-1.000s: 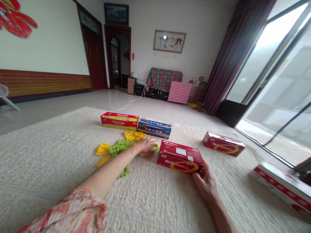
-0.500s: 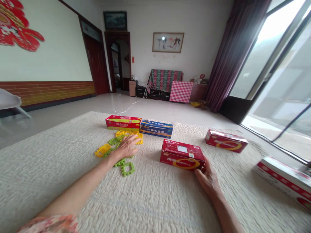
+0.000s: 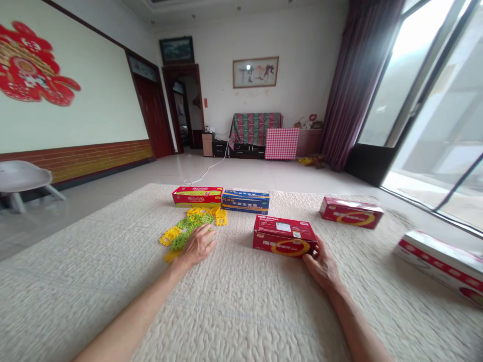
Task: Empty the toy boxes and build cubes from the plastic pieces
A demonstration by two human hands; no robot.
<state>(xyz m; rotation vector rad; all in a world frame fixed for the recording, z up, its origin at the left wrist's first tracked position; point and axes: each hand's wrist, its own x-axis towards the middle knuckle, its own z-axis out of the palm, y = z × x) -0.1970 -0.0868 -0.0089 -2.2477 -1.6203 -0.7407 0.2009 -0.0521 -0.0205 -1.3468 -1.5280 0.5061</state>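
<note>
Plastic interlocking pieces (image 3: 194, 220), yellow and green, lie in a loose cluster on the quilted mat. My left hand (image 3: 199, 245) rests palm down at their near right edge, fingers apart, covering part of the green ones. What lies beneath the palm is hidden. A red cardboard box (image 3: 285, 236) with a yellow ring sits to the right. Around its right end is my right hand (image 3: 322, 264), thumb at the front and the other fingers mostly out of sight behind. Just beyond the pieces stand a red and yellow-green box (image 3: 197, 197) and a blue box (image 3: 245, 202), end to end.
Another red box (image 3: 351, 212) stands farther right on the pale quilted mat (image 3: 241, 311). A long white and red box (image 3: 441, 266) lies at the mat's right side. A white chair (image 3: 24, 181) is on the floor at left, and a white cable (image 3: 206, 171) runs beyond the mat.
My left hand has drawn back toward me over the pieces; the green square at their near end is now out of sight. My right hand stays at the red box. The view has tilted up.
</note>
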